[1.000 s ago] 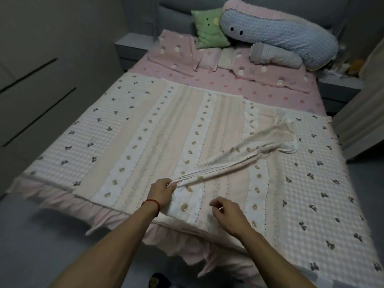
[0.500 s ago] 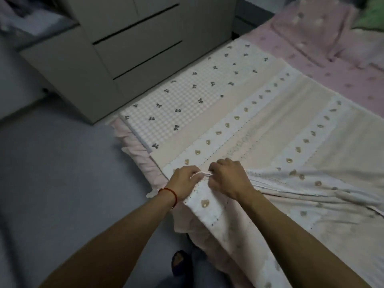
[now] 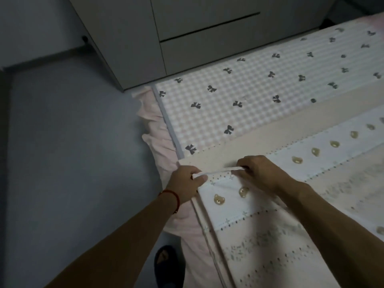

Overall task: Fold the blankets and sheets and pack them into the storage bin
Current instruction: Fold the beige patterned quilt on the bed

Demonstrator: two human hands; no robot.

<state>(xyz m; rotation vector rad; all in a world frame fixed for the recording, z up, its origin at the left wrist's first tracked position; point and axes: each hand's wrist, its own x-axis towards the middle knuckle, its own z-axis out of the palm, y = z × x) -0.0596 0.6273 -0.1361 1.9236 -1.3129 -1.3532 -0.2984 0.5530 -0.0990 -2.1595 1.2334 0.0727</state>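
Observation:
A cream and white blanket (image 3: pixel 270 235) with small bear prints lies over the bed, one layer folded across itself. My left hand (image 3: pixel 187 181) pinches the folded corner at the bed's foot edge. My right hand (image 3: pixel 261 173) grips the same top edge a little to the right, fingers curled over it. Under it lies a pink checked sheet (image 3: pixel 239 96) with dark bow prints, spread flat toward the bed's left side. No storage bin is in view.
A grey wardrobe (image 3: pixel 187 38) with drawers stands close along the bed's left side. A pink frilled bed skirt (image 3: pixel 158 138) hangs at the corner. Grey floor (image 3: pixel 72 152) stretches to the left. My slippered foot (image 3: pixel 166 265) stands beside the bed.
My hands have carried the blanket corner leftward across the bed to its left foot corner. The right hand joined the left on the edge. The view swung from the pillows to the wardrobe.

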